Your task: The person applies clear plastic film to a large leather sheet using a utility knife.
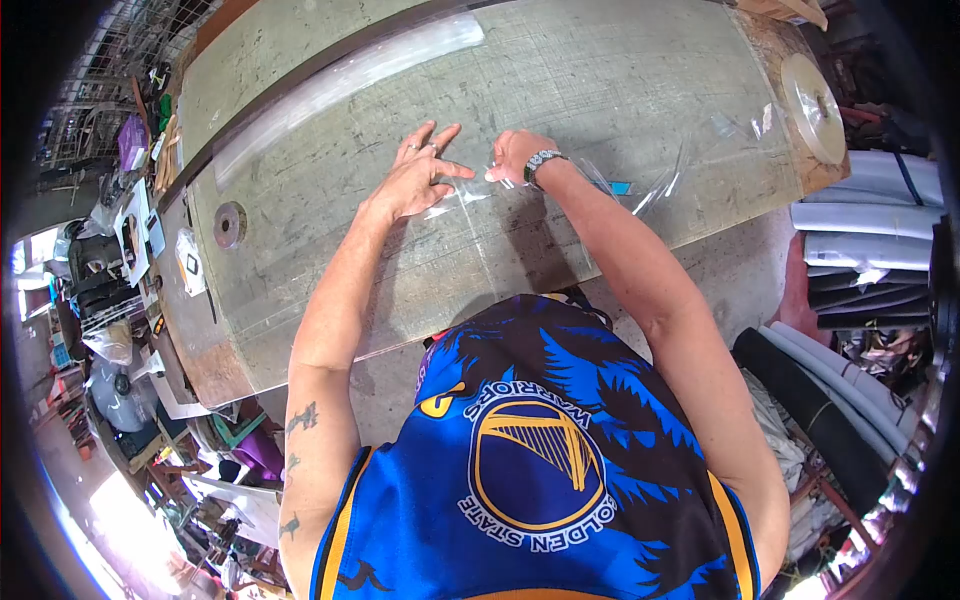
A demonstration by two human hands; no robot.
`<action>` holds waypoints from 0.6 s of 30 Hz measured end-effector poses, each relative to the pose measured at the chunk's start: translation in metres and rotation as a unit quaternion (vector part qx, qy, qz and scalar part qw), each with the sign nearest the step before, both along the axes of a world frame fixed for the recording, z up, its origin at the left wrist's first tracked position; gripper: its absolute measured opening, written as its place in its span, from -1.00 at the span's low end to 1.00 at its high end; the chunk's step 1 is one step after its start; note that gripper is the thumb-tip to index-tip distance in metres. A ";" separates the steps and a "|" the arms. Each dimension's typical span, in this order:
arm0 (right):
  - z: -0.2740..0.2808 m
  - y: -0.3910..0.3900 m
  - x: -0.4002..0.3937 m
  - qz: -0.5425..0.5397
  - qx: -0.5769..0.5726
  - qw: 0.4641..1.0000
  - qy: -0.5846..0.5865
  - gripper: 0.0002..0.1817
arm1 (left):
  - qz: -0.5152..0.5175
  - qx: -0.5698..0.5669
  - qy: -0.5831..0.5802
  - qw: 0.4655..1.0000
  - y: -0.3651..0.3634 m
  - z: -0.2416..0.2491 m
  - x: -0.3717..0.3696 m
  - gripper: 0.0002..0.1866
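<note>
My left hand (pixel 420 175) lies on the worktable with its fingers spread, touching a thin clear plastic film (pixel 470 194) at its edge. Just to the right, my right hand (pixel 515 155) is closed, its fingers pinched on the clear film near the left fingertips. A metal watch (pixel 541 162) circles the right wrist. More of the glossy transparent film (pixel 655 192) stretches out to the right of the right forearm. Beside that forearm a small blue piece (pixel 621 188) shows through or on the film. The film's exact outline is hard to make out.
The worn grey worktable (pixel 330 290) has a long dark bar (pixel 290 82) across its far side, beside a whitish translucent strip (pixel 350 95). A tape roll (pixel 231 225) lies left, a pale disc-shaped roll (pixel 812 108) right. Rolled sheets (pixel 865 220) are stacked beyond the right edge.
</note>
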State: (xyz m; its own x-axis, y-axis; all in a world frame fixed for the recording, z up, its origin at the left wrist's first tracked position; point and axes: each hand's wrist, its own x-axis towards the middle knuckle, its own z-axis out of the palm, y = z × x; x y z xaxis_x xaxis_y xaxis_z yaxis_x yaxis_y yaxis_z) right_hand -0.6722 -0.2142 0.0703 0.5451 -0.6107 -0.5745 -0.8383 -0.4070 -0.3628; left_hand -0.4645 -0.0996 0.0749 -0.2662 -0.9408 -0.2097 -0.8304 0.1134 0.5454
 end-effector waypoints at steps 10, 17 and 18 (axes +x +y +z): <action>-0.004 -0.015 -0.024 0.071 -0.028 0.997 -0.013 -0.40 | -0.010 0.036 -0.057 0.998 -0.005 0.009 -0.002 -0.47; 0.008 -0.116 -0.164 0.068 -0.349 0.932 -0.064 -0.64 | 0.005 0.047 -0.065 0.997 -0.004 0.006 -0.004 -0.48; 0.022 -0.109 -0.173 0.061 -0.466 0.873 -0.132 -0.71 | 0.002 0.048 -0.066 0.997 -0.004 0.005 -0.003 -0.49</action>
State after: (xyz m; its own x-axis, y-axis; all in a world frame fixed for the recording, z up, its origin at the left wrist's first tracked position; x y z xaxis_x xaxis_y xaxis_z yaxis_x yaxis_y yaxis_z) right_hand -0.8451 -0.3236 0.0920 0.6766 -0.6744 0.2958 -0.7056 -0.7086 -0.0017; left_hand -0.4678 -0.1037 0.0796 -0.2269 -0.9158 -0.3315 -0.8960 0.0629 0.4396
